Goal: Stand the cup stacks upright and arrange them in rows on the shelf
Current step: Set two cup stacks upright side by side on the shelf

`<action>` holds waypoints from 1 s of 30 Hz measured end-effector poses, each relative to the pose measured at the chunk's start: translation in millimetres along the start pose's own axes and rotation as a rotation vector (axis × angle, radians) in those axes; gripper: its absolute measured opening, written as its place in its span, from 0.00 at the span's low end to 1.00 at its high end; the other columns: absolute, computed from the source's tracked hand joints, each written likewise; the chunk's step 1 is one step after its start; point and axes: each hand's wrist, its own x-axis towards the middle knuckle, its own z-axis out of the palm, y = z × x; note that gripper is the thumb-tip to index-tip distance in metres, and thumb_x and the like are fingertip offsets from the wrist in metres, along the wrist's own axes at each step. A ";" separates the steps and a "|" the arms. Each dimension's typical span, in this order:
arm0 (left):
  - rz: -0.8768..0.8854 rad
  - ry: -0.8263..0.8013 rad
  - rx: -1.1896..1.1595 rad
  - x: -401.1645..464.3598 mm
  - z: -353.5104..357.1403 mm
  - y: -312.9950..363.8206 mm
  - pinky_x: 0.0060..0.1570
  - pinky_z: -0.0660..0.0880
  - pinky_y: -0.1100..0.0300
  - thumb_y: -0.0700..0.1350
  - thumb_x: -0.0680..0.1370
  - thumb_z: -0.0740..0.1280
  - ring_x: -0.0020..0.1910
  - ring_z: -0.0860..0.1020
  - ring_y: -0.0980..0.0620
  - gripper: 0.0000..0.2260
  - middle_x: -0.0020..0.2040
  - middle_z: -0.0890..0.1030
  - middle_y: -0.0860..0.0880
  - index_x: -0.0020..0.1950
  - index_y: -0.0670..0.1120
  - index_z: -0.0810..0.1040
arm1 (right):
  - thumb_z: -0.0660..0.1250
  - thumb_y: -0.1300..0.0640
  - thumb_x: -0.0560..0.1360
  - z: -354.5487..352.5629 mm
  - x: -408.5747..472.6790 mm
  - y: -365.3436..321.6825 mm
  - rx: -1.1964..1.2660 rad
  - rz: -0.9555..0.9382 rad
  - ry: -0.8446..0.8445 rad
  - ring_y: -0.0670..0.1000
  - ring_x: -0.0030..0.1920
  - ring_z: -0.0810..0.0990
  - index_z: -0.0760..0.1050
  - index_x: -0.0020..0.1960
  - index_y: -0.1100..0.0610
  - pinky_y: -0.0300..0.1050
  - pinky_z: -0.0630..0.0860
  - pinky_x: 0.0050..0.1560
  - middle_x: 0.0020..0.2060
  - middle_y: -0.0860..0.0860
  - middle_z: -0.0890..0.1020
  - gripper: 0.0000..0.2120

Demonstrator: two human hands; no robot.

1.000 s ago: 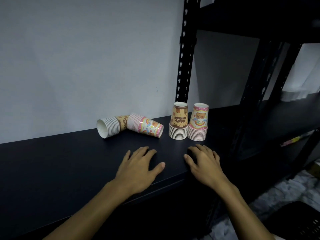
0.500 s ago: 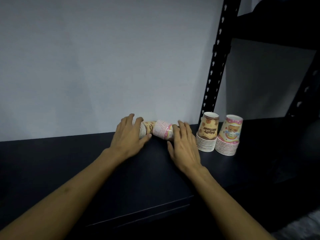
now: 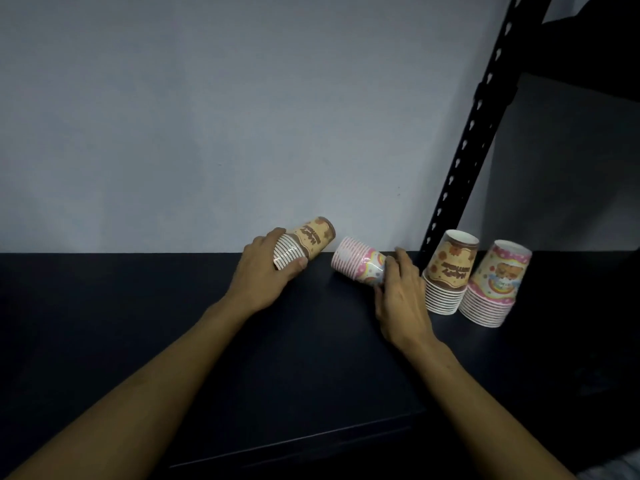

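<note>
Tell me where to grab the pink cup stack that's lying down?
Grip the pink stack round its narrow patterned end, from the right, where the right hand holds it. It lies on its side with the rims pointing left, so tipping from that end should bring the rims down onto the shelf.

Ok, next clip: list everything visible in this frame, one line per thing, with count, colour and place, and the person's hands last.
brown cup stack: one, brown and cream print with white rims, tilted off the shelf near the wall, held by the left hand
pink cup stack: one, pink with rainbow print, on its side on the shelf, held by the right hand
upright brown stack: one, brown and cream, standing mouth-down by the post
upright pink stack: one, pink and cream, standing mouth-down to the right of the upright brown stack
shelf: one, black, across the lower frame
post: one, black with slots, at right
wall: one, pale grey, behind the shelf
left hand: gripping the brown cup stack
right hand: gripping the pink cup stack
</note>
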 end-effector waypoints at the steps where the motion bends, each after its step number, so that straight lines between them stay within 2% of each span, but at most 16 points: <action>1: -0.037 0.000 -0.122 -2.9 -2.7 0.2 0.58 0.74 0.55 0.58 0.76 0.71 0.61 0.75 0.50 0.30 0.65 0.75 0.50 0.75 0.52 0.67 | 0.67 0.63 0.77 -0.5 -0.6 -0.5 -0.028 -0.010 -0.004 0.62 0.65 0.71 0.69 0.70 0.64 0.55 0.68 0.66 0.71 0.62 0.69 0.22; 3: -0.082 0.003 -0.271 -10.5 -9.7 1.3 0.51 0.75 0.62 0.55 0.73 0.75 0.55 0.78 0.56 0.29 0.61 0.78 0.53 0.72 0.54 0.70 | 0.70 0.62 0.75 -3.3 -2.5 -2.5 -0.084 -0.022 0.001 0.61 0.62 0.74 0.71 0.67 0.63 0.54 0.70 0.62 0.65 0.60 0.74 0.22; 5: -0.095 0.000 -0.322 -17.4 -14.8 1.3 0.48 0.76 0.64 0.53 0.71 0.78 0.53 0.78 0.59 0.29 0.59 0.78 0.55 0.69 0.56 0.71 | 0.71 0.59 0.75 -7.2 -5.0 -4.1 -0.115 -0.014 0.003 0.61 0.61 0.74 0.72 0.67 0.61 0.55 0.70 0.61 0.64 0.59 0.75 0.22; 9: -0.132 -0.023 -0.370 -28.4 -19.8 2.4 0.51 0.77 0.60 0.52 0.68 0.80 0.55 0.79 0.59 0.31 0.58 0.78 0.55 0.65 0.59 0.68 | 0.67 0.53 0.79 -15.4 -14.6 -7.0 -0.001 0.002 -0.036 0.59 0.65 0.72 0.68 0.71 0.55 0.57 0.65 0.63 0.65 0.56 0.74 0.22; 14: -0.148 -0.051 -0.337 -31.7 -20.9 3.2 0.60 0.78 0.52 0.52 0.67 0.81 0.58 0.80 0.52 0.36 0.61 0.80 0.49 0.67 0.60 0.63 | 0.68 0.57 0.79 -22.3 -35.7 -4.1 0.214 -0.087 -0.061 0.58 0.64 0.73 0.67 0.73 0.56 0.59 0.73 0.62 0.66 0.55 0.72 0.24; 17: -0.139 -0.088 -0.313 -32.2 -20.3 4.4 0.62 0.78 0.51 0.53 0.64 0.83 0.60 0.80 0.54 0.39 0.64 0.79 0.50 0.68 0.59 0.65 | 0.70 0.58 0.78 -27.6 -41.9 1.8 0.334 -0.066 -0.038 0.55 0.63 0.73 0.67 0.74 0.57 0.51 0.73 0.64 0.64 0.54 0.71 0.26; 19: -0.125 -0.107 -0.278 -32.9 -17.3 7.1 0.60 0.78 0.55 0.54 0.63 0.83 0.57 0.80 0.58 0.40 0.63 0.79 0.54 0.69 0.56 0.66 | 0.72 0.58 0.77 -31.6 -44.1 4.9 0.417 -0.009 -0.009 0.50 0.61 0.72 0.67 0.75 0.58 0.42 0.69 0.62 0.63 0.53 0.71 0.29; 21: -0.114 -0.107 -0.234 -32.6 -12.0 10.2 0.57 0.77 0.61 0.54 0.62 0.83 0.56 0.79 0.61 0.40 0.62 0.79 0.56 0.69 0.55 0.67 | 0.75 0.56 0.75 -33.9 -43.0 8.2 0.487 0.055 -0.002 0.46 0.60 0.71 0.67 0.75 0.58 0.40 0.67 0.60 0.63 0.52 0.72 0.32; 23: -0.107 -0.099 -0.209 -30.1 -7.0 12.0 0.57 0.76 0.61 0.55 0.62 0.83 0.56 0.79 0.61 0.39 0.62 0.79 0.57 0.68 0.54 0.69 | 0.77 0.54 0.72 -34.0 -40.1 12.1 0.528 0.117 -0.017 0.47 0.60 0.72 0.69 0.73 0.59 0.41 0.68 0.59 0.62 0.52 0.73 0.33; 25: -0.111 -0.105 -0.207 -27.7 -5.0 11.9 0.61 0.77 0.57 0.56 0.62 0.83 0.58 0.79 0.59 0.39 0.63 0.79 0.57 0.67 0.55 0.69 | 0.78 0.53 0.71 -32.1 -37.1 15.4 0.549 0.147 -0.025 0.48 0.58 0.75 0.73 0.67 0.59 0.38 0.69 0.55 0.59 0.52 0.74 0.28; 27: -0.128 -0.136 -0.216 -26.1 -6.4 10.0 0.64 0.76 0.54 0.60 0.60 0.82 0.61 0.78 0.57 0.42 0.65 0.78 0.56 0.69 0.55 0.68 | 0.79 0.52 0.70 -29.5 -35.6 18.3 0.575 0.146 -0.029 0.50 0.55 0.77 0.75 0.62 0.57 0.36 0.70 0.51 0.56 0.51 0.75 0.24; 30: -0.148 -0.181 -0.267 -25.6 -11.3 8.5 0.66 0.75 0.51 0.65 0.57 0.81 0.63 0.78 0.57 0.47 0.66 0.78 0.56 0.71 0.54 0.68 | 0.79 0.50 0.70 -29.4 -34.5 20.4 0.650 0.135 -0.037 0.48 0.54 0.78 0.74 0.61 0.53 0.40 0.75 0.50 0.55 0.48 0.77 0.24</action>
